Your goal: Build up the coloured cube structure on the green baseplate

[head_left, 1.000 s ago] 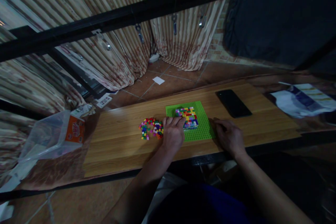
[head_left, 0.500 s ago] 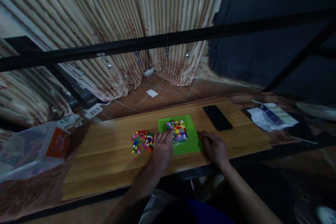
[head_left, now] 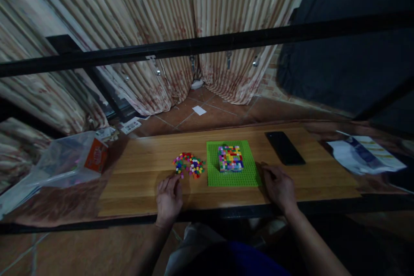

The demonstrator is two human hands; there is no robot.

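Observation:
My left hand lies on the table at the near left edge of a pile of small coloured bricks, its fingers bent and slightly apart. No brick shows in it. To the right of the pile lies a green studded baseplate. On it stands a square block built of many coloured bricks. Beside the baseplate's right edge rests my right hand, fingers curled together with the thumb close to them. What its fingertips hold, if anything, is hidden.
A black phone lies on the wooden table, right of the baseplate. Left of the table stands a clear plastic box with an orange label. Paper and packaging lie at the right. A black bar crosses beyond the table.
My left hand has left the brick block and moved left to the near side of the loose pile. The right hand stays beside the baseplate. The whole view has shifted.

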